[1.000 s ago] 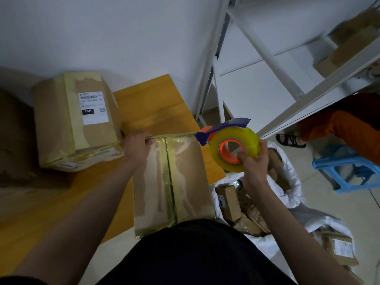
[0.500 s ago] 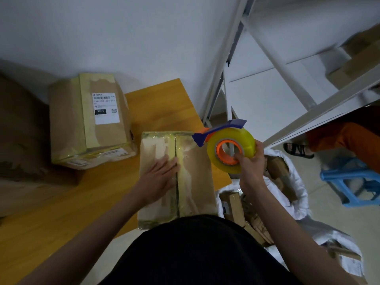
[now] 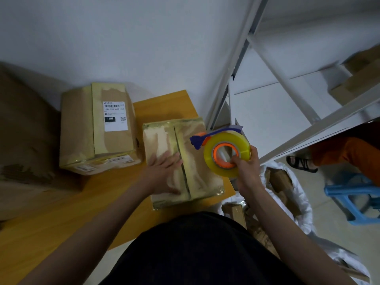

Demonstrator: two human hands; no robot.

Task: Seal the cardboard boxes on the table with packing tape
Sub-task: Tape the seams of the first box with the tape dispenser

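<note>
The person stands at the corner of the wooden table (image 3: pixel 51 219) and keeps the smaller cardboard box (image 3: pixel 197 173) close to the body, near the table's edge, I think so that both arms can reach over it without stretching. The left hand (image 3: pixel 164 171) lies flat on the top of this box with straight, spread fingers, pressing on the tape beside the middle seam; it looks to me like smoothing the strip down so it sticks, and also holding the box from sliding. The right hand (image 3: pixel 245 167) is closed around the tape dispenser (image 3: pixel 226 153), with fingers hooked through the orange core of the yellowish roll, and it holds it lifted above the right side of the box, apart from the cardboard. The blue cutter blade points to the left, toward the box, probably ready for a next strip. The box itself is brown, rather worn, with pale scuffed patches on both flaps. Glossy yellowish tape runs along the central seam and around the far and near edges, and it wrinkles a little at the near corner. The seam seems closed, so I judge this box nearly finished. Just beside it to the left stands a larger taped box (image 3: pixel 96 128) with a white shipping label (image 3: pixel 114 116), also on the table.
</note>
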